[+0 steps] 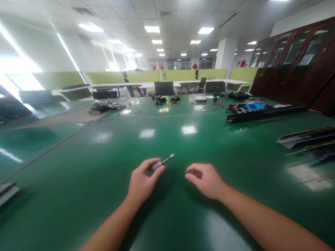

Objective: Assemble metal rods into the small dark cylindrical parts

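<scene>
My left hand [142,183] is closed round a small silver metal cylinder with a thin shaft [162,162] that sticks out up and to the right. A hand's width to the right, my right hand [205,179] is curled in a pinch over something small and dark that I cannot make out. Both hands hover just above the glossy green table [170,139] near its front middle.
A long black tray with a blue item [258,111] lies at the right. Black rails and thin rods [309,139] sit at the far right. Cables and small parts [164,100] are scattered at the back. Office chairs, green partitions and a wooden cabinet stand beyond.
</scene>
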Action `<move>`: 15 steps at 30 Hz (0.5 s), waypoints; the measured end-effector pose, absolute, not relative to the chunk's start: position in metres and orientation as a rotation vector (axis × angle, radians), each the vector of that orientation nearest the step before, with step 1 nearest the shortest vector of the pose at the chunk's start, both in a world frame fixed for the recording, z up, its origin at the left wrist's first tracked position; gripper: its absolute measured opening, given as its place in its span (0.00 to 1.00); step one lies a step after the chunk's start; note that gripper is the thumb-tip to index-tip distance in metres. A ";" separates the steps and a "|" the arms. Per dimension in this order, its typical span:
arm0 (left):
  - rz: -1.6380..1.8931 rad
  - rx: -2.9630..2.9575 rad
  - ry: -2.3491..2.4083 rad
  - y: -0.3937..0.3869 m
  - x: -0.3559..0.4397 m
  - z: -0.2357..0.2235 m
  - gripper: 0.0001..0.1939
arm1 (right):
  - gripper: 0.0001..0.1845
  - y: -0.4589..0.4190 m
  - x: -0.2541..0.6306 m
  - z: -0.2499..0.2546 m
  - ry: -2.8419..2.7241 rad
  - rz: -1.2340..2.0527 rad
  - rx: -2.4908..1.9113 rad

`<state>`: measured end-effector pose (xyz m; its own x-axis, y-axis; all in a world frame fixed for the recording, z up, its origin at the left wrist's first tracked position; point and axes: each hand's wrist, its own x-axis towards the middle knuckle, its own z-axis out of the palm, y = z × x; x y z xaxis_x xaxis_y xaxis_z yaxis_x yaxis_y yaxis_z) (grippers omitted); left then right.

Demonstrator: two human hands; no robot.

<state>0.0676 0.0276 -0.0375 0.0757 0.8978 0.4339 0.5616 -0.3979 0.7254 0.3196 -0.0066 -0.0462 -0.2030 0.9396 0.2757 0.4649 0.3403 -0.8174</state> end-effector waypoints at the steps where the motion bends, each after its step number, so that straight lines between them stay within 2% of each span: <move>1: 1.295 1.834 1.471 0.031 0.067 -0.039 0.22 | 0.07 -0.006 0.319 -0.047 -1.815 0.765 -1.244; 4: 1.376 1.350 1.384 0.037 0.066 -0.038 0.30 | 0.08 -0.006 0.318 -0.047 -1.824 0.780 -1.241; 6: 1.385 1.177 1.302 0.039 0.063 -0.032 0.28 | 0.08 -0.007 0.318 -0.047 -1.832 0.780 -1.239; 8: 1.383 1.160 1.276 0.037 0.053 -0.022 0.26 | 0.08 -0.008 0.317 -0.046 -1.838 0.783 -1.233; 11: 1.329 1.258 1.331 0.029 0.018 -0.005 0.28 | 0.08 -0.009 0.317 -0.045 -1.855 0.782 -1.217; 15: 1.176 1.463 1.651 0.006 -0.058 -0.002 0.26 | 0.08 -0.009 0.314 -0.045 -1.881 0.790 -1.205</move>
